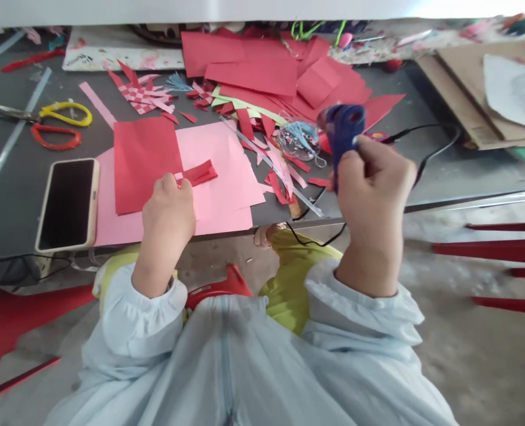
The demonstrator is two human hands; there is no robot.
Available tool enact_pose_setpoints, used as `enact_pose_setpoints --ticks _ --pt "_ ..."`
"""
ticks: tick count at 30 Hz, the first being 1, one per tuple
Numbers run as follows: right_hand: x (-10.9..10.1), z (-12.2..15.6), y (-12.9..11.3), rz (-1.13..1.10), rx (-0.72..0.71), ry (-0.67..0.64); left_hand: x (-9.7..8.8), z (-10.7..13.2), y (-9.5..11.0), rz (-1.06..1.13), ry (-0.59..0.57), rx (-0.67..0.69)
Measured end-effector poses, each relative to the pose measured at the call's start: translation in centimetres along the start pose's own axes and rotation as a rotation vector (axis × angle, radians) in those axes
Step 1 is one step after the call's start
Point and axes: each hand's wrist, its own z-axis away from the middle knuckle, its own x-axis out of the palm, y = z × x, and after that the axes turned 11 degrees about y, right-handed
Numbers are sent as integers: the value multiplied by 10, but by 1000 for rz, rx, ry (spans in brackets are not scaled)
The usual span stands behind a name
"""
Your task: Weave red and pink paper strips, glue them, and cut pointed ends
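Note:
My left hand (168, 210) is closed in a pinch on a small piece made of red paper strips (203, 173), its strip ends pointing right. Beneath it lie a red paper sheet (144, 160) and pink paper sheets (222, 148) at the table's front edge. Raised on the right, my right hand (373, 171) is wrapped around a blue glue gun (344, 121) with its nozzle end turned up and left. A black cord (444, 127) runs behind that hand. Between the hands lie paper scraps (280, 183) and a clear glue stick (284, 174).
Scissors (58, 127) with yellow and orange handles and a phone (69, 204) lie at left. Woven red-and-pink paper (142, 97), stacked red paper (262, 77), and blue tassels with beads (300, 139) lie farther back. Cardboard (461, 100) lies at right. Red stools (218, 287) stand below.

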Motion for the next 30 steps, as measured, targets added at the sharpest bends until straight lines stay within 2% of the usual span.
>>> enact_pose_setpoints --ticks 2,8,13,22,26,30 --pt "-1 11 -1 93 60 19 -2 -2 -4 53 7 -19" --pt "4 43 -8 331 89 74 -9 -13 -24 311 22 -195" --pt "11 59 -15 450 172 -1 -12 -17 -28 334 24 -183" --pt "24 51 -16 469 245 -7 -11 -18 -30 343 53 -164" --pt "31 51 -15 451 196 -21 -10 -17 -35 484 39 -144" --pt "29 54 -16 441 117 64 -10 -15 -42 622 36 -182"
